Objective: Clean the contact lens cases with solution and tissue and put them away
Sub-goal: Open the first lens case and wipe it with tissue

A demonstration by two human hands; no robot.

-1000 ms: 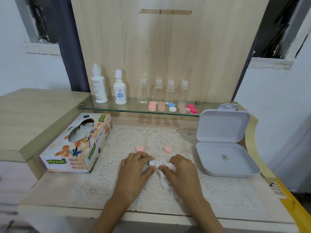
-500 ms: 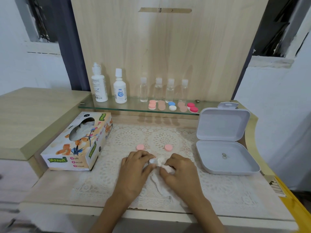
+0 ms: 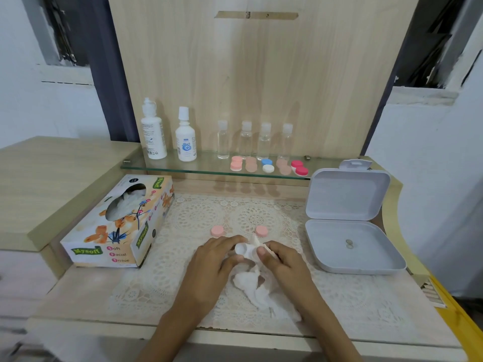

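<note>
The lens case's (image 3: 241, 249) right half is covered by tissue (image 3: 252, 284) and the right hand (image 3: 285, 263). Two tiny objects (image 3: 349, 244) in the open box (image 3: 337, 259) cannot be identified. Both forearms are cut off below.

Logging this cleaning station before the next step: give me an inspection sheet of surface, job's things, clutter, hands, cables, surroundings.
Surface: lace mat on a wooden desk; glass shelf behind it.
Job's things: white lens case held over the mat; tissue crumpled under it; two pink caps on the mat; tissue box at left; open storage box at right; two solution bottles and spare lens cases on the shelf.
Clutter: four clear bottles on the shelf; two small round bits in the storage box.
Hands: left hand grips the white lens case; right hand pinches the tissue against it.
Cables: nothing seen.
Surroundings: wooden back panel, dark curtain, white walls.
</note>
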